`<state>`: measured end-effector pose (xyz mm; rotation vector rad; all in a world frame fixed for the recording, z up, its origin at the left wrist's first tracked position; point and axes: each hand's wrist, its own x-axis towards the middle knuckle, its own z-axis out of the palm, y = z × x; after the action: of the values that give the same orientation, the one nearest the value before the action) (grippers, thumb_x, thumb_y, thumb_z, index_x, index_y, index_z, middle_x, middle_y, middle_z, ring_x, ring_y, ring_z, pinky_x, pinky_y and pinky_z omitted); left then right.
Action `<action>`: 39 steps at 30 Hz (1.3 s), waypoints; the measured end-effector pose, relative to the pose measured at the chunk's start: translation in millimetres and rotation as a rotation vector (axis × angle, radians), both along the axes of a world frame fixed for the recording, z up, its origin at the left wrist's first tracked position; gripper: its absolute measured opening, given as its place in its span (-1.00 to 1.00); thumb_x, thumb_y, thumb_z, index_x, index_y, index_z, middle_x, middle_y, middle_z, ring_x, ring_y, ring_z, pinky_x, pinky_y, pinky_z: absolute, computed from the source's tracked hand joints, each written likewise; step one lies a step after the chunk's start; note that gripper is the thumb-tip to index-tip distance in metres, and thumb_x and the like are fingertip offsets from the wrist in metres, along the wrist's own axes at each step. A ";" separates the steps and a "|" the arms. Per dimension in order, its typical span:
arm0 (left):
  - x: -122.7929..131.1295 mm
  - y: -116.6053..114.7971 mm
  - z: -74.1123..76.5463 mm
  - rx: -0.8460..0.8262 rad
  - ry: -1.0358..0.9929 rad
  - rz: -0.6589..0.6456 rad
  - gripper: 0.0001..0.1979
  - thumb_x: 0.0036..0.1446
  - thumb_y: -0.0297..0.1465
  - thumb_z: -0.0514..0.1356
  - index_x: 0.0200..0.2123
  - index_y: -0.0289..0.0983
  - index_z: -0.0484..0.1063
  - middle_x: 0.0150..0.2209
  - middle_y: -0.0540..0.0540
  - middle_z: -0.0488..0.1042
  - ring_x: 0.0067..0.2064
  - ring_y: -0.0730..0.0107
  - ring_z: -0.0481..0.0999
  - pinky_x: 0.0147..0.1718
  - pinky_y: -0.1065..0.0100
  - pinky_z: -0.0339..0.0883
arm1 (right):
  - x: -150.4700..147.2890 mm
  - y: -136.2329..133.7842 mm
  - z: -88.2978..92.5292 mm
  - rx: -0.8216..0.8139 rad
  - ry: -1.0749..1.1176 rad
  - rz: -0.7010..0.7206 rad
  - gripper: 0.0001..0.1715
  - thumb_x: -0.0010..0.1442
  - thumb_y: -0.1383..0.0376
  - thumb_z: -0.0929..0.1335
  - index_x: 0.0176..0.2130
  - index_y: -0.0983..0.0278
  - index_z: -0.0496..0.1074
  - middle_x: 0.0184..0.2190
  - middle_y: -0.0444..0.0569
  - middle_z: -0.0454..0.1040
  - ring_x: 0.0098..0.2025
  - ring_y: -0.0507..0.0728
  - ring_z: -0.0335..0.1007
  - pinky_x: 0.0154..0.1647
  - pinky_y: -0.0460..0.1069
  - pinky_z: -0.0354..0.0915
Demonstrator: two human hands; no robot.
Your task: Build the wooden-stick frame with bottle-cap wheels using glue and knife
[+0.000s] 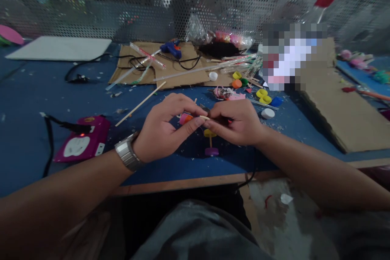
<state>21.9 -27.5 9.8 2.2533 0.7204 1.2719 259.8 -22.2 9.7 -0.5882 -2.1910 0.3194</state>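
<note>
At the centre of the frame, just past the near edge of the blue tabletop (170, 168), the left hand (161, 130), a wristwatch (128, 156) on its wrist, and the right hand (237, 124) meet fingertip to fingertip. Both are closed in a pinch on a thin wooden stick (204, 118). A pink and orange cap (185, 118) sits under the left fingers. A yellow cap (209, 133) and a purple cap (211, 151) hang below on a short stem. Left lies a magenta device (83, 140). Farther back, loose caps (263, 96), a cardboard sheet (183, 77) and a blue glue gun (172, 48).
</note>
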 end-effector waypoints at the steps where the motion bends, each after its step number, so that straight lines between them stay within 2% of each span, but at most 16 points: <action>1: -0.3 -0.2 -0.1 -0.019 -0.009 0.000 -0.96 0.39 -0.38 0.40 -0.11 -0.19 0.65 -0.14 -0.09 0.71 -0.07 0.23 0.66 0.04 0.15 0.50 | 1.2 0.7 0.3 -0.012 -0.006 0.012 -0.64 0.50 0.14 0.43 -0.33 0.25 0.49 -0.53 -0.21 0.44 -0.53 -0.05 0.24 -0.47 -0.08 0.14; 4: -0.9 -0.5 -1.0 -0.080 -0.016 0.024 -0.95 0.42 -0.36 0.35 -0.11 -0.18 0.64 -0.13 -0.11 0.69 -0.08 0.22 0.65 -0.02 0.13 0.50 | 5.9 5.3 0.7 -0.061 -0.077 -0.031 -0.65 0.51 0.08 0.40 -0.22 0.27 0.56 -0.46 -0.15 0.53 -0.47 0.00 0.34 -0.40 -0.05 0.19; 8: -0.5 -0.7 -4.0 -0.169 -0.043 0.087 -0.89 0.44 -0.31 0.30 -0.14 -0.21 0.58 -0.16 -0.13 0.63 -0.17 0.22 0.62 -0.13 0.14 0.51 | 9.4 13.9 -0.6 -0.167 -0.219 -0.239 -0.61 0.55 0.09 0.30 -0.18 0.25 0.57 -0.31 -0.02 0.63 -0.28 0.11 0.49 -0.22 0.02 0.25; 11: 0.4 -1.5 -5.0 -0.257 -0.101 0.082 -0.84 0.44 -0.28 0.29 -0.21 -0.23 0.51 -0.19 -0.13 0.62 -0.19 0.23 0.63 -0.14 0.14 0.53 | 9.1 17.3 -1.1 -0.246 -0.286 -0.340 -0.65 0.52 0.11 0.31 -0.23 0.23 0.54 -0.32 -0.01 0.61 -0.29 0.14 0.46 -0.22 0.04 0.22; 14: 0.8 -2.6 -3.1 -0.304 -0.122 0.076 -0.83 0.45 -0.26 0.29 -0.19 -0.23 0.51 -0.23 -0.13 0.65 -0.23 0.24 0.66 -0.18 0.17 0.56 | 9.5 17.5 -1.3 -0.259 -0.354 -0.420 -0.77 0.43 0.13 0.39 -0.17 0.23 0.54 -0.32 -0.02 0.57 -0.30 0.15 0.42 -0.25 0.05 0.19; 16: 0.9 -3.0 -1.2 -0.301 -0.119 0.095 -0.85 0.45 -0.27 0.29 -0.15 -0.23 0.53 -0.25 -0.11 0.66 -0.27 0.27 0.66 -0.22 0.21 0.56 | 11.4 17.4 -2.7 -0.239 -0.410 -0.430 -0.76 0.40 0.12 0.43 -0.09 0.24 0.54 -0.24 0.02 0.58 -0.23 0.19 0.46 -0.22 0.06 0.22; 20: 1.2 -3.5 0.6 -0.286 -0.130 0.097 -0.85 0.45 -0.28 0.30 -0.13 -0.24 0.54 -0.25 -0.10 0.66 -0.30 0.31 0.68 -0.28 0.27 0.57 | 16.6 18.9 -9.4 -0.233 -0.535 -0.402 -0.59 0.34 0.08 0.49 0.07 0.24 0.51 -0.02 0.14 0.60 -0.07 0.30 0.51 -0.10 0.11 0.30; 23: 2.0 -4.2 -0.7 -0.308 -0.145 0.083 -0.84 0.47 -0.26 0.29 -0.10 -0.24 0.56 -0.18 -0.16 0.71 -0.23 0.27 0.72 -0.22 0.23 0.62 | 18.3 20.0 -13.2 -0.273 -0.559 -0.377 -0.60 0.34 0.09 0.50 0.07 0.22 0.51 -0.05 0.12 0.62 -0.10 0.28 0.52 -0.12 0.10 0.31; 26: 2.9 -4.7 -1.5 -0.362 -0.185 0.043 -0.83 0.51 -0.24 0.26 -0.06 -0.22 0.52 -0.10 -0.20 0.75 -0.08 0.18 0.78 -0.12 0.18 0.67 | 17.4 19.6 -12.5 -0.287 -0.568 -0.366 -0.67 0.33 0.18 0.49 0.05 0.22 0.53 -0.10 0.10 0.64 -0.15 0.25 0.51 -0.16 0.07 0.29; 28: 3.4 -4.9 -0.8 -0.376 -0.202 0.033 -0.83 0.53 -0.24 0.24 -0.06 -0.22 0.49 -0.10 -0.21 0.77 -0.07 0.18 0.79 -0.10 0.16 0.69 | 15.9 19.0 -10.8 -0.277 -0.555 -0.372 -0.65 0.30 0.23 0.49 0.06 0.24 0.53 -0.11 0.11 0.64 -0.15 0.26 0.51 -0.16 0.08 0.29; 30: 3.8 -5.1 0.6 -0.367 -0.190 0.050 -0.83 0.54 -0.24 0.23 -0.07 -0.22 0.49 -0.14 -0.19 0.77 -0.15 0.22 0.78 -0.13 0.16 0.70 | 14.2 18.6 -9.1 -0.266 -0.500 -0.390 -0.60 0.28 0.23 0.50 0.09 0.27 0.54 -0.11 0.11 0.64 -0.17 0.26 0.52 -0.16 0.08 0.30; 34: 3.6 -6.0 2.9 -0.363 -0.151 0.076 -0.83 0.53 -0.26 0.22 -0.04 -0.23 0.52 -0.23 -0.16 0.77 -0.24 0.24 0.78 -0.22 0.21 0.69 | 10.6 16.6 -7.0 -0.217 -0.262 -0.445 -0.57 0.28 0.21 0.50 0.11 0.27 0.53 -0.16 0.04 0.63 -0.26 0.19 0.50 -0.23 0.07 0.31; 36: 3.2 -6.4 3.3 -0.364 -0.149 0.082 -0.83 0.53 -0.28 0.22 -0.02 -0.25 0.54 -0.25 -0.16 0.77 -0.23 0.24 0.78 -0.24 0.24 0.68 | 8.9 14.1 -6.1 -0.191 -0.126 -0.418 -0.58 0.31 0.21 0.47 0.12 0.26 0.51 -0.18 0.02 0.62 -0.27 0.17 0.50 -0.23 0.07 0.35; 39: 2.7 -6.4 3.5 -0.359 -0.150 0.087 -0.82 0.53 -0.29 0.23 -0.01 -0.28 0.56 -0.27 -0.15 0.76 -0.26 0.27 0.77 -0.25 0.28 0.67 | 6.8 8.8 -4.6 -0.154 0.005 -0.304 -0.59 0.37 0.20 0.45 0.16 0.25 0.46 -0.14 0.02 0.60 -0.22 0.18 0.51 -0.15 0.11 0.43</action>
<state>24.6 -33.9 13.3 1.8381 0.9167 1.2240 266.5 -13.4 5.2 -0.9911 -2.0451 0.3271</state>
